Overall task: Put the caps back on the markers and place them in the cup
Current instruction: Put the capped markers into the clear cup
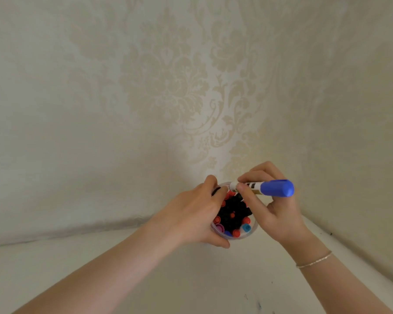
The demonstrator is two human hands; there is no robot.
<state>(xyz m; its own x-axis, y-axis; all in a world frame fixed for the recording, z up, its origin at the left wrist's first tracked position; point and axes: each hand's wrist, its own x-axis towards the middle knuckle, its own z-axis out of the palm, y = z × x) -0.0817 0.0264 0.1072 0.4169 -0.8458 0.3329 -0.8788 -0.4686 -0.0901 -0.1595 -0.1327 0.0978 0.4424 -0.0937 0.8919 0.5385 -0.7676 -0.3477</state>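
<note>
Head view shows us a clear plastic cup point(251, 234) standing on a white surface point(191, 279), near the corner where a cream damask-patterned cloth backdrop point(168, 87) hangs behind it. The cup is packed with capped markers point(233, 215) standing upright, their caps mostly black in the middle, with red, purple and light blue ones round the near rim.

Our left hand point(197, 211) wraps the cup's left side, its fingers curled over the far rim and the thumb at the near base. We judge this grip is there to steady the cup while another marker is pushed into the crowded bundle.

Our right hand point(275, 207) pinches a white-barrelled marker with a blue cap point(276, 188) between thumb and fingertips, holding it nearly level just above the cup's far rim. The capped end points right and the plain white tail end points left, close to the left hand's fingertips. With the cap already on, we take this marker as ready to go tail-first into the cup, and the level hold suggests it has yet to be tipped upright.

The barrel carries a dark printed label with blocky marks, but the writing is too blurred for us to read any brand.

A thin bracelet point(314, 259) sits on the right wrist.
</note>
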